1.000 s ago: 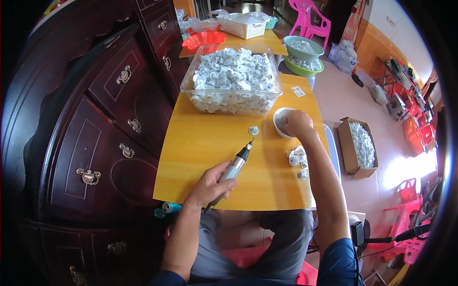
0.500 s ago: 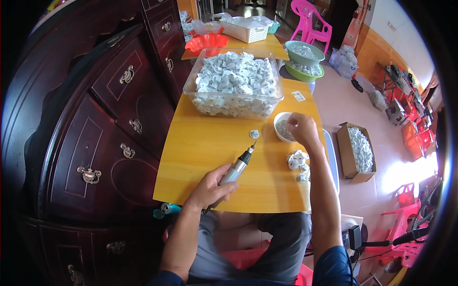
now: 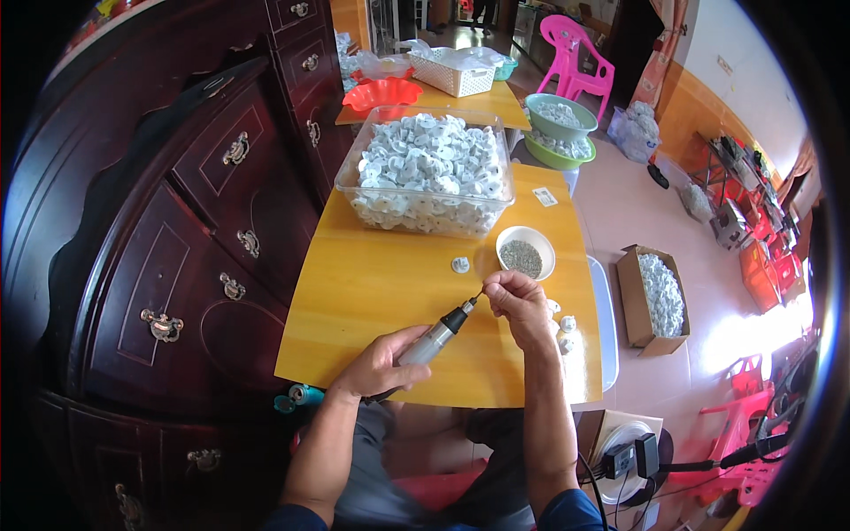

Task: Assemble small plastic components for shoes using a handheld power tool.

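I see my left hand (image 3: 382, 365) near the table's (image 3: 372, 292) front edge, fingers wrapped fully around the grey barrel of a pen-shaped rotary tool (image 3: 436, 334), which lies at a slant, its thin bit pointing up and right. The bit ends at my right hand (image 3: 518, 299), which sits toward the table's right edge. Its fingertips are pinched close together at the bit's tip; whether they hold a small piece there I cannot tell, it is too small to make out. Just behind that hand stands a small white bowl (image 3: 525, 252) with dark grey grains in it, close to the right edge. One loose white piece (image 3: 460, 264) lies on the bare wood left of the bowl, apart from both hands. A few more white pieces (image 3: 565, 326) lie just right of my right wrist, at the right edge. Along the far edge sits a large clear plastic tub (image 3: 431, 175) heaped with pale white-grey pieces. A dark wooden cabinet (image 3: 177, 248) with brass handles stands against the table's left edge. On the floor to the right is an open cardboard box (image 3: 655, 296) of white pieces.
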`<state>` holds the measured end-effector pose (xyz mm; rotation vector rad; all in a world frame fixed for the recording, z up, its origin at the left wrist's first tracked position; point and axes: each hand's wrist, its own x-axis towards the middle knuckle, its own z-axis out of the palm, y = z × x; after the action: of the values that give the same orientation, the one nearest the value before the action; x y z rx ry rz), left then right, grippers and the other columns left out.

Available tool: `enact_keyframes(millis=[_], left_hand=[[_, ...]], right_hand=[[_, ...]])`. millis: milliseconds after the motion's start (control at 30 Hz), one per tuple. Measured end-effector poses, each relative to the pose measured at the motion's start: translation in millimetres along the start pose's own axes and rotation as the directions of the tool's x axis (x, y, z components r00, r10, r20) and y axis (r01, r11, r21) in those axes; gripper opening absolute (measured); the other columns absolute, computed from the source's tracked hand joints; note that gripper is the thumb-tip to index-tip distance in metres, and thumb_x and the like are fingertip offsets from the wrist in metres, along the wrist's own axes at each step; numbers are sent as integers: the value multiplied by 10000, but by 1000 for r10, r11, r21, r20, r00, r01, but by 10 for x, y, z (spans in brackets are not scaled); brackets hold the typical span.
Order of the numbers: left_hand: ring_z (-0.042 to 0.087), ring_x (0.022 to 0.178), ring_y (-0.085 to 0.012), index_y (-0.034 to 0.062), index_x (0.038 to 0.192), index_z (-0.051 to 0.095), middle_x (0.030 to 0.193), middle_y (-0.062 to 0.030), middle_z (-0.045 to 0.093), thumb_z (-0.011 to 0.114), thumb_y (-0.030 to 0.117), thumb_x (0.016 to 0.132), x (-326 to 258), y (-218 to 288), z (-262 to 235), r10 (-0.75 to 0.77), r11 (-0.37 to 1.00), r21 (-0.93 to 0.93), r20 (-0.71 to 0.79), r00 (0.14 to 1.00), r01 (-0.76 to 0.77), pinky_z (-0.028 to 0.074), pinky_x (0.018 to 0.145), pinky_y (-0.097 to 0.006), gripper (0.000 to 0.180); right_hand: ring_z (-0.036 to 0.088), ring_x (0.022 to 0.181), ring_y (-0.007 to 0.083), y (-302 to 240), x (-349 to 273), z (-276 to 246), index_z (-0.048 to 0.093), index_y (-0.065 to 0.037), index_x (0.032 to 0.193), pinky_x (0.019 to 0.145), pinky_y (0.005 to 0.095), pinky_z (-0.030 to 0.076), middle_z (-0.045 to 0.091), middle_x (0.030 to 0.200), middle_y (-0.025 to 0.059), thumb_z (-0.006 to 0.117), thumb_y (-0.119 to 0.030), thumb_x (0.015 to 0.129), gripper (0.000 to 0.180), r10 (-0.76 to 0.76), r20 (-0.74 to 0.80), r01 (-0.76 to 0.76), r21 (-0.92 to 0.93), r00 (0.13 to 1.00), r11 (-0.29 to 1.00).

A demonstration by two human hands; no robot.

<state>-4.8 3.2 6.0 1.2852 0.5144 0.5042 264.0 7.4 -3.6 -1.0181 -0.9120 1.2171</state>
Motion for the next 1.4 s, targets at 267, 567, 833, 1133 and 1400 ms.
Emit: enact_keyframes(millis=[267,567,833,1133,1400], left_hand=[[481,747,-32,-5,1476,372,985,19,526,730,214,879,-64,-33,-93,-35,999,11,26,999,34,450,610,-190,730],[494,699,-44,8,1488,364,943,11,536,723,214,881,-65,-14,-100,-47,997,-61,56,997,51,449,597,-200,735],[506,637,-47,-13,1441,410,850,17,524,719,210,883,-51,-75,-60,49,997,-55,-76,996,-53,441,571,-191,675],[508,623,-45,-19,1422,427,835,20,519,722,217,883,-60,-28,-112,86,995,-32,-166,982,-93,437,554,-190,658],[507,642,-42,-18,1383,458,855,20,519,711,215,889,-15,-20,-118,72,995,-56,-178,981,-83,443,564,-190,602]], right_hand=[[548,665,46,-56,41,-4,699,-61,902,600,203,435,658,791,-21,732,-56,863,52,65,131,-68,19,989,998],[555,686,54,-57,107,-16,688,-54,922,604,202,436,668,838,-6,733,-48,861,76,61,224,-74,52,973,996],[605,759,60,16,205,176,641,-55,1133,638,204,460,702,920,10,742,-110,878,280,91,198,-119,133,976,984],[679,841,184,85,267,201,588,-64,1264,722,306,540,690,1116,107,668,-135,904,375,-166,-5,135,-553,986,822],[658,960,345,232,497,385,668,-87,1088,815,458,534,630,1130,165,695,-171,822,280,-200,54,91,-979,978,183]])
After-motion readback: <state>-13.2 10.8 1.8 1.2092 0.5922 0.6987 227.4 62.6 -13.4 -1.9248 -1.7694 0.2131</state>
